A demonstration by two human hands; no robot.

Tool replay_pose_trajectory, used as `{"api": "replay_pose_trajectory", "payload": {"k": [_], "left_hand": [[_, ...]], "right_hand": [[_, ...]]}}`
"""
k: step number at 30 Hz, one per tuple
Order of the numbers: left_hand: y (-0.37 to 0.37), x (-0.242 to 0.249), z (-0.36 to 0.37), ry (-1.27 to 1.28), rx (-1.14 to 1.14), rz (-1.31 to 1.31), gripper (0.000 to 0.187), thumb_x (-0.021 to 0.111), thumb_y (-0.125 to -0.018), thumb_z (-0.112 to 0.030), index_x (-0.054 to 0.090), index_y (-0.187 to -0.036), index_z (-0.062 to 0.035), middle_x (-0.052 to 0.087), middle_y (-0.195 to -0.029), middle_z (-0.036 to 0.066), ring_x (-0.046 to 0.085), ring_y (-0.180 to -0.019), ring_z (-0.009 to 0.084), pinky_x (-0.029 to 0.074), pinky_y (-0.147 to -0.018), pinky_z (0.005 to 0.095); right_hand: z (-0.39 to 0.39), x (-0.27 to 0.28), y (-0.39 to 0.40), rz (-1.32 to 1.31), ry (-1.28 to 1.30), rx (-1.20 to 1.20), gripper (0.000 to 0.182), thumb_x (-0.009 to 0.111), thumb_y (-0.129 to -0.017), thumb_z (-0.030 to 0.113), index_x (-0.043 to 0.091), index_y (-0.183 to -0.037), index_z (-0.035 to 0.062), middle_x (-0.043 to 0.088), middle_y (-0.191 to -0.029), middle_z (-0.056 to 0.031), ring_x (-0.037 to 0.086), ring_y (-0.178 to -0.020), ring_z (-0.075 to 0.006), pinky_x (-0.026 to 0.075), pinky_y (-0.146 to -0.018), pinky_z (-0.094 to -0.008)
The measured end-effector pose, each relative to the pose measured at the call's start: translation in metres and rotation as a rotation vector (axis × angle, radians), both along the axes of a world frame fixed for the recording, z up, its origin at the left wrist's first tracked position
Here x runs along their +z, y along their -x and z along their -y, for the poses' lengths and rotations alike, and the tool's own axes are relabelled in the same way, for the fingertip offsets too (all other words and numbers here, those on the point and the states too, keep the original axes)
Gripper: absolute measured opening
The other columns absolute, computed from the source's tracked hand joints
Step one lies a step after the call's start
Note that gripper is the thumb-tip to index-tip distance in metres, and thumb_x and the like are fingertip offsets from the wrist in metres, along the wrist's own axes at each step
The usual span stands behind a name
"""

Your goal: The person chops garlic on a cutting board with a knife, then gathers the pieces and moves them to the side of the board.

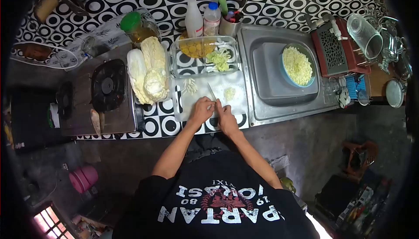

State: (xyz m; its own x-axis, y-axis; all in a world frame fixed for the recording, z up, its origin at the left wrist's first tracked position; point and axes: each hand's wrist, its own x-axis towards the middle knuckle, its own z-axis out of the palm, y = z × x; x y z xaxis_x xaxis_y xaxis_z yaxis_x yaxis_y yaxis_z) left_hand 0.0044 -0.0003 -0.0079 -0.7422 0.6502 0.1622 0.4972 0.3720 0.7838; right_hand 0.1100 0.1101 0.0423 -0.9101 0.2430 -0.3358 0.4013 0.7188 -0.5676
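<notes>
My right hand (226,117) is closed round the handle of a knife (212,91), its blade pointing away from me over a white cutting board (238,80). Close beside it, my left hand (202,110) has its fingers pinched together at the board; whatever they hold is too small to make out. Right of the blade lies a small heap of finely chopped pale vegetable (229,93). Several pale strips (190,86) rest on the board's left side. Just behind stands a rectangular glass dish (173,66) containing pale green cut pieces (219,59).
Left of the board are a napa cabbage (138,68) and a cauliflower (155,84), beside a gas stove (108,86). A steel sink (262,113) on the right holds a bowl of chopped vegetable (297,66). Bottles (211,18) line the tiled wall.
</notes>
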Motion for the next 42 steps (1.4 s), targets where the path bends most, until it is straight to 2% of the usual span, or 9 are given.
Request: {"api": "replay_pose_trajectory", "payload": {"k": [4,7,11,13,20,29,31,35,42], "left_hand": [[0.000,0.010,-0.001,0.128,0.050,0.149,0.010,0.064,-0.076,-0.009,0.069,-0.083,-0.0044,0.061,-0.080,0.012,0.060,-0.076,0.0292,0.048,-0.069,0.0364],[0.007,0.009,-0.006,0.105,0.009,0.064,0.009,0.064,-0.077,-0.010,0.069,-0.082,-0.0042,0.061,-0.080,0.012,0.060,-0.075,0.0295,0.048,-0.068,0.0373],[0.012,0.006,-0.019,0.066,-0.020,0.000,0.009,0.064,-0.077,-0.010,0.068,-0.081,-0.0037,0.061,-0.079,0.012,0.059,-0.076,0.0300,0.048,-0.068,0.0381],[0.012,0.006,-0.020,0.098,0.013,0.099,0.009,0.063,-0.076,-0.009,0.068,-0.081,-0.0033,0.060,-0.079,0.012,0.059,-0.078,0.0306,0.047,-0.069,0.0386],[0.012,0.005,-0.016,0.071,-0.052,0.092,0.009,0.061,-0.076,-0.009,0.067,-0.081,-0.0042,0.060,-0.081,0.012,0.057,-0.083,0.0316,0.047,-0.075,0.0403],[0.012,0.009,-0.020,0.097,-0.031,0.114,0.010,0.063,-0.074,-0.010,0.067,-0.080,-0.0043,0.059,-0.079,0.013,0.056,-0.082,0.0316,0.046,-0.076,0.0400],[0.013,0.005,-0.019,0.056,-0.029,0.105,0.010,0.063,-0.073,-0.011,0.066,-0.079,-0.0039,0.058,-0.077,0.013,0.056,-0.082,0.0319,0.046,-0.075,0.0406],[0.014,0.000,-0.019,0.037,-0.046,0.113,0.011,0.063,-0.073,-0.012,0.067,-0.080,-0.0039,0.058,-0.078,0.013,0.055,-0.083,0.0320,0.046,-0.075,0.0408],[0.016,0.001,-0.016,0.032,-0.076,0.070,0.012,0.063,-0.072,-0.012,0.068,-0.080,-0.0047,0.060,-0.078,0.012,0.056,-0.080,0.0318,0.046,-0.074,0.0395]], "right_hand": [[-0.012,-0.007,-0.013,-0.138,0.051,-0.052,0.084,0.054,-0.070,-0.006,0.020,-0.144,0.0129,0.045,-0.099,-0.0230,0.056,-0.076,-0.0395,0.049,-0.069,-0.0449],[-0.015,-0.010,-0.026,-0.219,0.005,-0.117,0.081,0.051,-0.071,-0.008,0.022,-0.144,0.0125,0.046,-0.097,-0.0217,0.056,-0.075,-0.0377,0.048,-0.068,-0.0431],[-0.011,-0.003,-0.028,-0.183,0.018,-0.079,0.080,0.051,-0.072,-0.008,0.023,-0.143,0.0127,0.045,-0.097,-0.0217,0.056,-0.073,-0.0383,0.048,-0.067,-0.0440],[-0.008,-0.002,-0.027,-0.055,0.016,-0.062,0.083,0.055,-0.070,-0.006,0.020,-0.143,0.0127,0.043,-0.102,-0.0212,0.057,-0.077,-0.0399,0.050,-0.068,-0.0449],[-0.005,-0.017,-0.012,-0.181,0.009,-0.080,0.082,0.052,-0.070,-0.008,0.022,-0.143,0.0132,0.045,-0.098,-0.0222,0.057,-0.070,-0.0401,0.049,-0.064,-0.0452],[-0.012,-0.004,-0.002,-0.046,0.031,-0.068,0.087,0.057,-0.068,-0.005,0.019,-0.144,0.0133,0.044,-0.104,-0.0244,0.057,-0.081,-0.0411,0.050,-0.075,-0.0444],[-0.007,-0.002,-0.008,-0.080,-0.026,-0.087,0.082,0.053,-0.070,-0.005,0.023,-0.143,0.0134,0.049,-0.095,-0.0226,0.057,-0.076,-0.0400,0.049,-0.071,-0.0439],[-0.003,-0.015,-0.007,0.003,-0.024,-0.112,0.088,0.060,-0.068,-0.003,0.018,-0.144,0.0139,0.044,-0.105,-0.0253,0.057,-0.084,-0.0429,0.049,-0.076,-0.0465],[-0.009,-0.003,0.015,-0.007,-0.030,-0.108,0.090,0.063,-0.066,-0.002,0.019,-0.144,0.0143,0.046,-0.108,-0.0248,0.058,-0.085,-0.0431,0.050,-0.077,-0.0464]]}}
